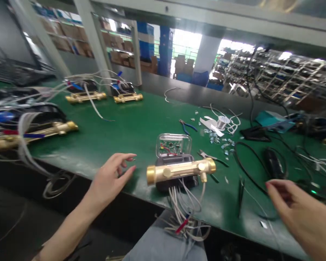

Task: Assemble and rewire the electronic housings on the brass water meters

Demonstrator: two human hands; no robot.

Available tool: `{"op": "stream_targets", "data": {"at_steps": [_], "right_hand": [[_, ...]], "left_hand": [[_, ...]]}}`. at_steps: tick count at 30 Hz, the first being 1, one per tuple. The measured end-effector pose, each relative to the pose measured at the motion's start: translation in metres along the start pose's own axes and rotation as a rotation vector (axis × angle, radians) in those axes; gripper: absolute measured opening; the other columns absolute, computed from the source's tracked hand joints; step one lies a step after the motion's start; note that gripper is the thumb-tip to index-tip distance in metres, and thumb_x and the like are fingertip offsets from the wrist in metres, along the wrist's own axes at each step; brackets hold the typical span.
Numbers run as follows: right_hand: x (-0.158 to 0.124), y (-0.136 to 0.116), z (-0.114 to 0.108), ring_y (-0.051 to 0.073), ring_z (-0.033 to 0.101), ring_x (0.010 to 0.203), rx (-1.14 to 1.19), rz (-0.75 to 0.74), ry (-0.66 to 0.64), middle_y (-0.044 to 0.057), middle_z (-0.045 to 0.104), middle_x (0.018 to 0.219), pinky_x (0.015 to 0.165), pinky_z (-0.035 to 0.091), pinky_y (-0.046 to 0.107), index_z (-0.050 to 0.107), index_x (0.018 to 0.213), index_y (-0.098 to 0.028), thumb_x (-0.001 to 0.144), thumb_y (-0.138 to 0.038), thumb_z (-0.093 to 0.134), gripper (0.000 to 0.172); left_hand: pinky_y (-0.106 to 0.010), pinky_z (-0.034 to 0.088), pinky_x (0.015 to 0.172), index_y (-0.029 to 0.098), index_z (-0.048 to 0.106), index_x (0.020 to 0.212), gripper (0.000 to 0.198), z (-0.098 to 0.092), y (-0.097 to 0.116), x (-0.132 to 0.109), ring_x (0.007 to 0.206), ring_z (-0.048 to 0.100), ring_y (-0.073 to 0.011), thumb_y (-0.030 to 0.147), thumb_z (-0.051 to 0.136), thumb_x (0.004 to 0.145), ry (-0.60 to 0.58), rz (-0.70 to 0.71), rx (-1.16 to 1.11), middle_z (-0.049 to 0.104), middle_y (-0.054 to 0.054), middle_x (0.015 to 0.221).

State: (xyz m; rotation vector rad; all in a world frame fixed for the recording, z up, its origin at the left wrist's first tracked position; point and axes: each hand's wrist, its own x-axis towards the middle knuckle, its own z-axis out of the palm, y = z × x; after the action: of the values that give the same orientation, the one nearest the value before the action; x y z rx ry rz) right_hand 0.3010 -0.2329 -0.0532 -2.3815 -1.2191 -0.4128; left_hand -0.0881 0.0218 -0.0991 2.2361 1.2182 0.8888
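Between the empty, parted left hand and curled right hand, hold unclear, the brass-piped unit is lying open, seemingly unfinished.

Gold pipe, dark grey casing, white wires, green tabletop

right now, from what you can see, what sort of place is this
Probably an electronics assembly workshop: a brass-coloured fitting and an exposed-looking circuit board are on a green workbench, with blue-handled pliers nearby and cardboard boxes stacked beyond.
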Motion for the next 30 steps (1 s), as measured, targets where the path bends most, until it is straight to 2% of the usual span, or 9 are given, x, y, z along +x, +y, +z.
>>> {"op": "stream_targets", "data": {"at_steps": [4, 6, 10, 15, 18, 21, 24, 28, 30], "right_hand": [[-0.039, -0.038, 0.019, 0.022, 0.064, 0.065, -0.178, 0.157, -0.361, 0.005, 0.066, 0.075, 0.061, 0.045, 0.031, 0.057, 0.091, -0.020, 0.090, -0.052, 0.039, 0.037], [-0.042, -0.039, 0.033, 0.025, 0.065, 0.069, -0.267, 0.223, -0.423, 0.009, 0.066, 0.076, 0.061, 0.045, 0.033, 0.056, 0.086, -0.019, 0.090, -0.053, 0.043, 0.037], [-0.036, -0.035, 0.045, 0.029, 0.066, 0.069, -0.320, 0.282, -0.460, 0.010, 0.065, 0.071, 0.061, 0.045, 0.035, 0.054, 0.076, -0.020, 0.092, -0.047, 0.042, 0.034], [-0.033, -0.030, 0.033, 0.030, 0.066, 0.064, -0.318, 0.304, -0.455, 0.011, 0.064, 0.065, 0.059, 0.046, 0.037, 0.054, 0.080, -0.019, 0.093, -0.037, 0.033, 0.030], [-0.045, -0.032, 0.015, 0.025, 0.066, 0.059, -0.155, 0.305, -0.306, 0.008, 0.066, 0.069, 0.055, 0.049, 0.033, 0.051, 0.093, -0.019, 0.094, -0.040, 0.029, 0.031], [-0.066, -0.049, -0.004, 0.021, 0.066, 0.054, 0.114, 0.167, -0.194, 0.004, 0.068, 0.070, 0.046, 0.049, 0.025, 0.049, 0.106, -0.021, 0.094, -0.048, 0.037, 0.032], [-0.087, -0.080, -0.014, 0.015, 0.066, 0.053, 0.297, -0.116, -0.260, 0.000, 0.069, 0.071, 0.047, 0.050, 0.017, 0.050, 0.110, -0.023, 0.096, -0.044, 0.043, 0.026], [-0.103, -0.128, 0.000, 0.014, 0.070, 0.070, 0.380, -0.451, -0.224, 0.004, 0.070, 0.084, 0.060, 0.054, 0.015, 0.056, 0.107, -0.019, 0.100, -0.027, 0.040, 0.019], [-0.105, -0.147, 0.014, 0.016, 0.070, 0.071, 0.346, -0.508, -0.181, 0.008, 0.069, 0.087, 0.059, 0.055, 0.018, 0.057, 0.108, -0.014, 0.100, -0.023, 0.037, 0.023]], "left_hand": [[-0.042, 0.052, 0.085, 0.030, 0.043, 0.127, 0.057, 0.007, 0.017, -0.014, 0.095, 0.058, -0.0224, 0.049, 0.063, 0.077, -0.233, 0.043, -0.160, 0.052, -0.006, 0.124], [-0.050, 0.048, 0.095, 0.032, 0.034, 0.134, 0.072, 0.015, 0.022, -0.017, 0.111, 0.053, -0.0280, 0.050, 0.069, 0.073, -0.299, 0.054, -0.212, 0.045, -0.007, 0.133], [-0.057, 0.034, 0.108, 0.033, 0.026, 0.140, 0.091, 0.031, 0.030, -0.013, 0.128, 0.039, -0.0329, 0.046, 0.078, 0.066, -0.276, 0.187, -0.209, 0.035, -0.009, 0.140], [-0.054, 0.032, 0.111, 0.034, 0.022, 0.143, 0.099, 0.044, 0.036, -0.001, 0.131, 0.032, -0.0311, 0.040, 0.082, 0.064, -0.259, 0.335, -0.154, 0.035, -0.009, 0.140], [-0.052, 0.035, 0.109, 0.032, 0.020, 0.145, 0.105, 0.047, 0.037, 0.002, 0.129, 0.034, -0.0304, 0.039, 0.084, 0.062, -0.264, 0.368, -0.115, 0.037, -0.010, 0.138], [-0.049, 0.036, 0.107, 0.027, 0.022, 0.144, 0.107, 0.048, 0.039, 0.002, 0.124, 0.037, -0.0296, 0.039, 0.085, 0.059, -0.226, 0.383, -0.060, 0.040, -0.010, 0.133], [-0.047, 0.036, 0.106, 0.024, 0.027, 0.141, 0.099, 0.049, 0.044, -0.001, 0.121, 0.037, -0.0288, 0.036, 0.083, 0.060, -0.177, 0.370, -0.025, 0.042, -0.010, 0.130], [-0.044, 0.037, 0.105, 0.022, 0.030, 0.139, 0.093, 0.052, 0.049, -0.003, 0.120, 0.037, -0.0281, 0.029, 0.080, 0.061, -0.136, 0.356, -0.012, 0.042, -0.010, 0.129], [-0.043, 0.037, 0.105, 0.021, 0.030, 0.139, 0.093, 0.053, 0.048, -0.003, 0.120, 0.038, -0.0279, 0.029, 0.079, 0.060, -0.136, 0.363, -0.015, 0.043, -0.010, 0.129]]}}
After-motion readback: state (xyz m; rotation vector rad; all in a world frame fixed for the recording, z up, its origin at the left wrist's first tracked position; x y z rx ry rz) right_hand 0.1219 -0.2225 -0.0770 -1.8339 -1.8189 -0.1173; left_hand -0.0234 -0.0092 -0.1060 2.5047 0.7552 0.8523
